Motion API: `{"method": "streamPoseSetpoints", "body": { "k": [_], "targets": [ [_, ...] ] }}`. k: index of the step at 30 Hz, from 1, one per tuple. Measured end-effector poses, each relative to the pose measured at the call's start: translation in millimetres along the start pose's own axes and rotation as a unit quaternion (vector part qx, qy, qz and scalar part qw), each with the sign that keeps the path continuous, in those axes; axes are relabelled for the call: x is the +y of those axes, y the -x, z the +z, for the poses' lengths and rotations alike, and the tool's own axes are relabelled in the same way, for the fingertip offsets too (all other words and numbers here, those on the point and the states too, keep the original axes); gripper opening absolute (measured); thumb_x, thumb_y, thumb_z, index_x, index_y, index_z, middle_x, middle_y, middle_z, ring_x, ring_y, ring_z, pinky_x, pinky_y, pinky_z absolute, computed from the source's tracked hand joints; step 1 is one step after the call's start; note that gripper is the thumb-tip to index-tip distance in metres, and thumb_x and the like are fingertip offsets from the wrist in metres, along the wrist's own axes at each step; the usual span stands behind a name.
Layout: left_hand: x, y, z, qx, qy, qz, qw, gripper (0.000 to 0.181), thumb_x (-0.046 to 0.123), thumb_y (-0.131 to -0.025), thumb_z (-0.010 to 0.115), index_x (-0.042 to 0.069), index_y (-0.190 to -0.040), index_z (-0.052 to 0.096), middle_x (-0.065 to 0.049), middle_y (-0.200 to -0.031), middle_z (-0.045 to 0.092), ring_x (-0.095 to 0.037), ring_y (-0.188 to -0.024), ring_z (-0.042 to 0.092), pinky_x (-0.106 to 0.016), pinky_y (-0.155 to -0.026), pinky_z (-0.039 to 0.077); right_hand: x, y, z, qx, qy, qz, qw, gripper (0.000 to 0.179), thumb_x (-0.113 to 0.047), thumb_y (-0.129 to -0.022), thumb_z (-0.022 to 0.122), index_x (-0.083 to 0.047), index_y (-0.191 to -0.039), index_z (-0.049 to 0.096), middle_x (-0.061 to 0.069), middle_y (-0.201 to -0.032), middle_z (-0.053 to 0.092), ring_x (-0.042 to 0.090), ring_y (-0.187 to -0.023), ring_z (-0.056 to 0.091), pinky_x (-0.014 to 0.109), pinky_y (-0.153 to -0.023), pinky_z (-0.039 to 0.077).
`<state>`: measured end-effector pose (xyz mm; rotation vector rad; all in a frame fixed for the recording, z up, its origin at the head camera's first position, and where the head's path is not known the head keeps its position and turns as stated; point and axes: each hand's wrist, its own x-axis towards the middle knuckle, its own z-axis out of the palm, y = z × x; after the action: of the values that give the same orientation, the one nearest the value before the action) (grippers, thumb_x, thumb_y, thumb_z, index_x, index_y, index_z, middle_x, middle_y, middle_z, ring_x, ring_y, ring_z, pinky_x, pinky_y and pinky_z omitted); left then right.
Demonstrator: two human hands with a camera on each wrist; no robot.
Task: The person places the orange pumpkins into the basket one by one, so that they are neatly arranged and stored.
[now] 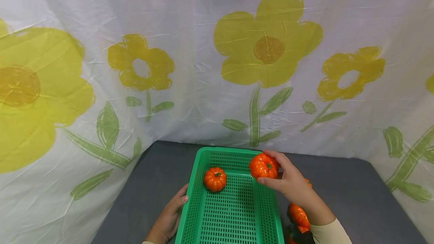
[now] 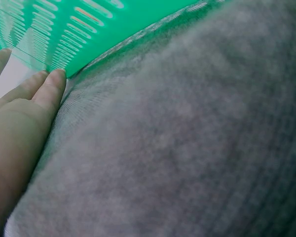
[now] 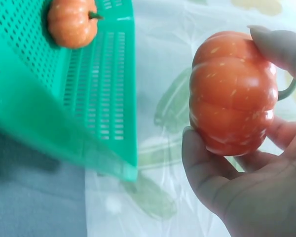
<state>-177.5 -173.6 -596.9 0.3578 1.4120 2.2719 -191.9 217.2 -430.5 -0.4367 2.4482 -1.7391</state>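
My right hand (image 1: pixel 292 180) grips a small orange pumpkin (image 1: pixel 263 166) with a green stem, held over the right rim of the green basket (image 1: pixel 230 208). In the right wrist view the thumb and fingers curl round that pumpkin (image 3: pixel 233 94), which hangs clear of the basket wall. A second pumpkin (image 1: pixel 215 179) sits inside the basket, towards its far left. At the basket's left side is my left hand (image 1: pixel 170 214). The left wrist view has its fingertips (image 2: pixel 53 84) resting against the slotted outer wall, fingers fairly straight.
Several more orange pumpkins (image 1: pixel 298 214) lie right of the basket, partly hidden by the right forearm; something dark sits among them. A dark grey cloth (image 1: pixel 342 187) covers the table. A white curtain with yellow flowers (image 1: pixel 193 67) hangs behind and at both sides.
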Motion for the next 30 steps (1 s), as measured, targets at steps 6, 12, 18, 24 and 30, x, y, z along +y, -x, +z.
{"method": "streamPoseSetpoints", "body": {
  "k": [6,12,18,24,30],
  "targets": [
    [-0.2,0.6,0.3,0.001,0.001,0.003,1.0000,0.072,0.024,-0.118,0.036,0.000,-0.173,-0.002,-0.014,-0.161,0.047,-0.029,-0.140,0.055,-0.045,-0.115,0.046,-1.0,-3.0,10.4,-0.013,0.004,-0.014,0.9998,0.080,-0.017,-0.096,0.087,-0.005,-0.162,0.044,0.021,-0.153,0.043,0.037,-0.110,0.060,0.039,-0.083,0.062],
    [0.0,0.6,0.4,-0.003,0.004,0.004,1.0000,0.071,0.024,-0.118,0.036,-0.001,-0.173,-0.002,-0.014,-0.161,0.048,-0.029,-0.140,0.055,-0.045,-0.116,0.046,-3.3,-4.7,18.3,-0.021,0.018,-0.020,0.9994,0.078,-0.019,-0.096,0.087,-0.005,-0.161,0.046,0.020,-0.152,0.045,0.036,-0.116,0.060,0.040,-0.085,0.061],
    [0.2,0.9,-0.1,-0.001,0.003,0.003,1.0000,0.072,0.025,-0.118,0.036,-0.001,-0.173,-0.003,-0.014,-0.162,0.046,-0.029,-0.141,0.054,-0.045,-0.116,0.045,-3.0,-8.2,28.0,-0.043,0.003,-0.024,0.9988,0.078,-0.017,-0.096,0.087,-0.006,-0.162,0.046,0.020,-0.154,0.043,0.037,-0.120,0.060,0.041,-0.086,0.061],
    [0.4,1.0,0.5,0.006,-0.005,0.004,1.0000,0.071,0.024,-0.118,0.037,0.000,-0.173,-0.001,-0.012,-0.164,0.045,-0.029,-0.142,0.054,-0.046,-0.117,0.045,-0.3,-11.6,38.3,-0.072,-0.015,-0.031,0.9968,0.078,-0.015,-0.098,0.085,-0.003,-0.163,0.043,0.022,-0.156,0.040,0.037,-0.117,0.061,0.040,-0.086,0.061],
    [1.2,0.8,0.9,-0.002,-0.006,0.007,1.0000,0.070,0.025,-0.118,0.036,0.000,-0.174,0.001,-0.014,-0.163,0.046,-0.030,-0.141,0.055,-0.046,-0.116,0.046,-2.6,-17.1,47.4,-0.086,0.002,-0.033,0.9958,0.077,-0.020,-0.099,0.085,-0.007,-0.164,0.044,0.020,-0.160,0.038,0.034,-0.117,0.061,0.041,-0.087,0.060]
  ]
}}
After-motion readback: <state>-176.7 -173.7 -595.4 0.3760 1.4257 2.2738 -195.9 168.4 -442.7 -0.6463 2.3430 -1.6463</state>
